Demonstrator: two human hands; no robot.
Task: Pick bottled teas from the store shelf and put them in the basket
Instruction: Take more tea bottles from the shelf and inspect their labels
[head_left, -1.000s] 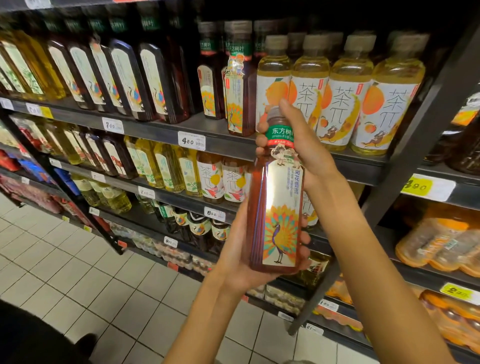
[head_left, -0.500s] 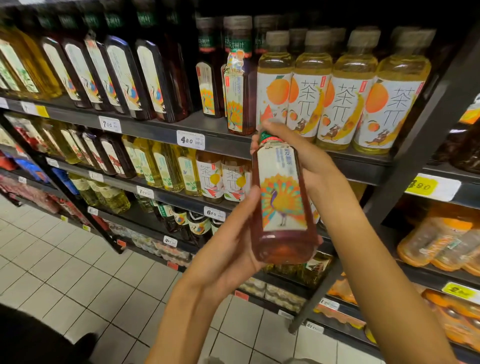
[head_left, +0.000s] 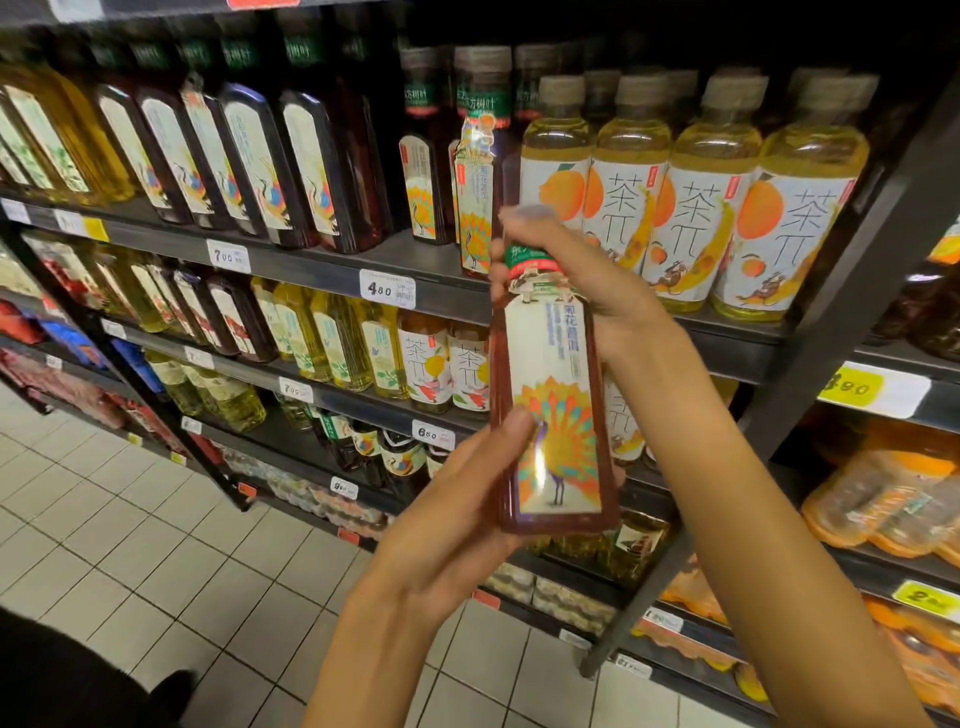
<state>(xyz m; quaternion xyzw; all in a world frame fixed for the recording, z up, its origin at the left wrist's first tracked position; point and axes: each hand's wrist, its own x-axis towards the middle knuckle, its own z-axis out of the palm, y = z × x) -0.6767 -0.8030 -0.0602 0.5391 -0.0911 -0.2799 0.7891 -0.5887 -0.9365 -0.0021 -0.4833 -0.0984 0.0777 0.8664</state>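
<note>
Dark store shelves (head_left: 332, 270) packed with bottled teas fill the background above a tiled floor. At centre, the reddish tea bottle (head_left: 553, 415) stands upright, well in front of the shelves. The right hand (head_left: 582, 280) grips its neck at 12 o'clock and the left hand (head_left: 457, 514) holds its base at 7 o'clock.

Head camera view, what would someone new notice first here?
Probably the reddish tea bottle with a peacock label, held upright mid-frame: the right hand grips its neck, the left hand cups its base. Next, the row of yellow bottles with orange fruit labels on the top shelf behind it.
</note>
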